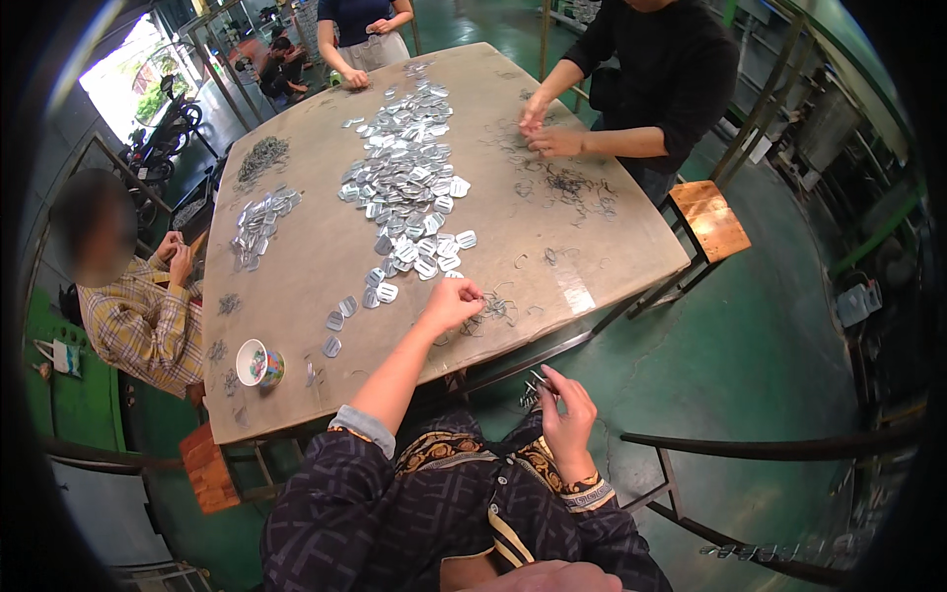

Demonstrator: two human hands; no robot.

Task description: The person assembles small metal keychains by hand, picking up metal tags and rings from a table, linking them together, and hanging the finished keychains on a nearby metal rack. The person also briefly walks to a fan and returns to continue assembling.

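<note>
Over the table's near edge reaches my left hand (452,304), its fingertips pinched together beside a small heap of thin dark wire pieces (499,314). Whatever those fingertips hold is too small to make out. My right hand (569,422) is off the table, above my lap, with thumb and fingers closed on a small metal piece (539,376). Several small shiny bits (529,398) show just below that piece. Beyond my left hand, a long pile of flat silver slotted metal plates (400,173) runs up the middle of the table.
The brown-covered table (326,237) bears a paper cup (260,363), a smaller plate pile (264,225) and wire heaps (264,158). People work at the left, far and right sides. Wooden stools (706,219) stand by the corners, and a dark curved rail (750,447) is at right.
</note>
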